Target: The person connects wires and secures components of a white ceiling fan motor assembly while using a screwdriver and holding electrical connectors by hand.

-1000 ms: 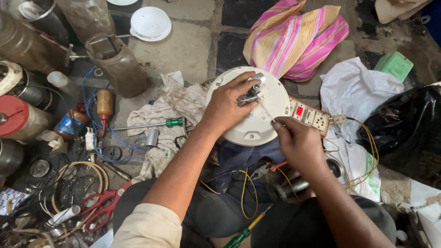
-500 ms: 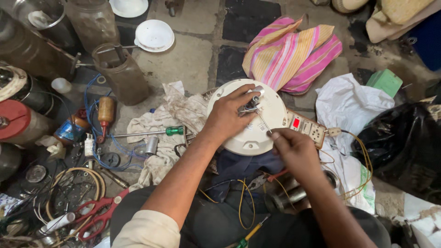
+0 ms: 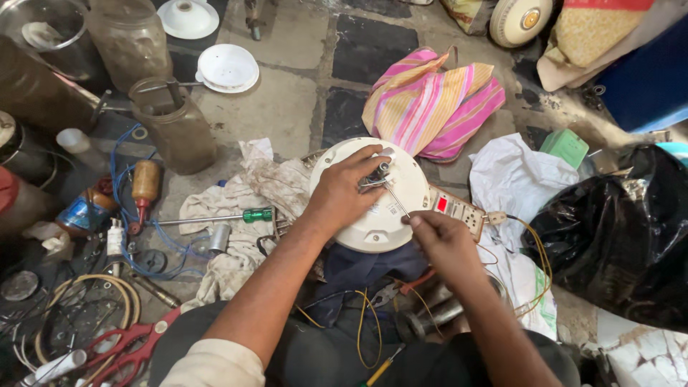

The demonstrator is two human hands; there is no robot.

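A round white disc-shaped housing (image 3: 408,172) lies on my lap over dark cloth. My left hand (image 3: 344,192) rests on its top, fingers pinched on a small metal fitting (image 3: 378,174) near the centre. My right hand (image 3: 441,240) sits at the housing's near right rim and grips a thin metal tool (image 3: 395,198) whose tip reaches up to that fitting. A white power strip (image 3: 459,209) with a red switch lies just right of the housing, with yellow wires (image 3: 534,258) trailing from its end.
A green-handled screwdriver (image 3: 222,217) lies on dirty rags (image 3: 240,208) to the left. Red scissors (image 3: 125,346), wire coils and cans crowd the lower left. A brown jar (image 3: 175,132), white lids (image 3: 228,68), a striped cloth (image 3: 430,104) and a black bag (image 3: 623,236) ring the spot.
The view has shifted, so everything sits a little lower in frame. Both hands stay on the white housing, the right hand's tool still at the centre fitting.
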